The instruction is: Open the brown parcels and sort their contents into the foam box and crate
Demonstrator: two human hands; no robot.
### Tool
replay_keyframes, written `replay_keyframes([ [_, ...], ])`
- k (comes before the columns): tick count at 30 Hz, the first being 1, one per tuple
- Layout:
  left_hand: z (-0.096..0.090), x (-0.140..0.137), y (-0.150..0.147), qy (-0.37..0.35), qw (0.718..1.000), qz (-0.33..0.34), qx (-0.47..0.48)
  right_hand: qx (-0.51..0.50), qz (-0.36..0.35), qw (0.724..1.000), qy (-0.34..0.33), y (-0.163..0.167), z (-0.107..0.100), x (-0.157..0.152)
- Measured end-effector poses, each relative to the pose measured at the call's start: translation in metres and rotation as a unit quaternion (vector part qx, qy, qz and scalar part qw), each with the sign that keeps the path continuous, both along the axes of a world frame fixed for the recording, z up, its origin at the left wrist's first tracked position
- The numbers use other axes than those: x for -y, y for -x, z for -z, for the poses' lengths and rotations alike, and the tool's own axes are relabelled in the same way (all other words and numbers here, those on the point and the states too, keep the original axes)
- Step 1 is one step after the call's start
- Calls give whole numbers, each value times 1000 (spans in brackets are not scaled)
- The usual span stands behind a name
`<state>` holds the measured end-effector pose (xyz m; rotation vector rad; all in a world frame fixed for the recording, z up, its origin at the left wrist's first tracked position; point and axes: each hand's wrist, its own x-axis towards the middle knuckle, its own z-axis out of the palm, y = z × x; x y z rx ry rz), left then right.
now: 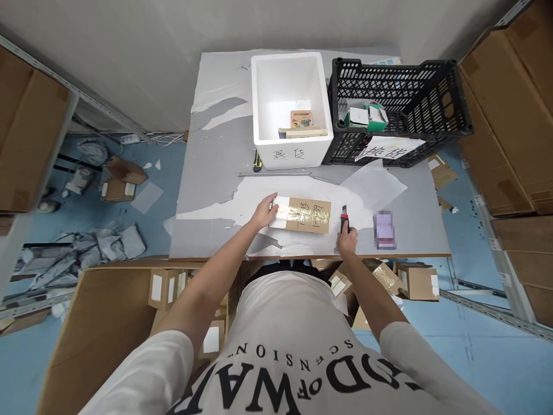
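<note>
Head view: oblong cardboard box [320, 225], glossy tape [298, 215], cutter [344, 221]

Both arms reach forward and converge toward the body's midline. Left forearm [211, 271]: bare, angled forward and to the right, wrist nearly straight. Left hand [264, 212]: set in a grip — thumb and fingers bent. Right forearm [375, 283]: bare, angled forward and to the left. Right hand [347, 240]: fingers curled in a closed grasp — positioned apart from the left hand and slightly nearer the torso [287, 314]
</note>
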<state>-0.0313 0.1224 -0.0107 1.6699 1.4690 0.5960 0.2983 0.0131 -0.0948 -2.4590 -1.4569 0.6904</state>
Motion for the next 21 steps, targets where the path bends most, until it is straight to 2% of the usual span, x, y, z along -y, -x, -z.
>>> replay_keyframes([
  [4, 9, -6, 3, 57, 994, -43, 84, 12, 13, 1000, 11, 4, -18, -1],
  [6, 12, -9, 3, 89, 986, -67, 120, -38, 37, 998, -29, 9, -33, 1],
  [7, 13, -10, 3, 105, 982, -77, 135, -96, 51, 993, -50, 12, -41, 3],
  [9, 12, -11, 3, 137, 973, -87, 163, -258, 78, 961, -67, 23, -59, 11],
  [11, 9, -12, 3, 170, 963, -91, 189, -414, 105, 903, -50, 36, -74, 20],
  [13, 4, -13, 3, 198, 954, -96, 204, -511, 125, 850, -30, 51, -84, 28],
  [15, -1, -13, 3, 216, 948, -106, 209, -554, 137, 820, -31, 62, -90, 31],
  [18, -7, -10, 3, 229, 940, -121, 220, -553, 153, 817, -53, 68, -92, 26],
  [21, -12, 1, 6, 229, 933, -136, 242, -522, 133, 841, -58, 61, -94, 9],
])
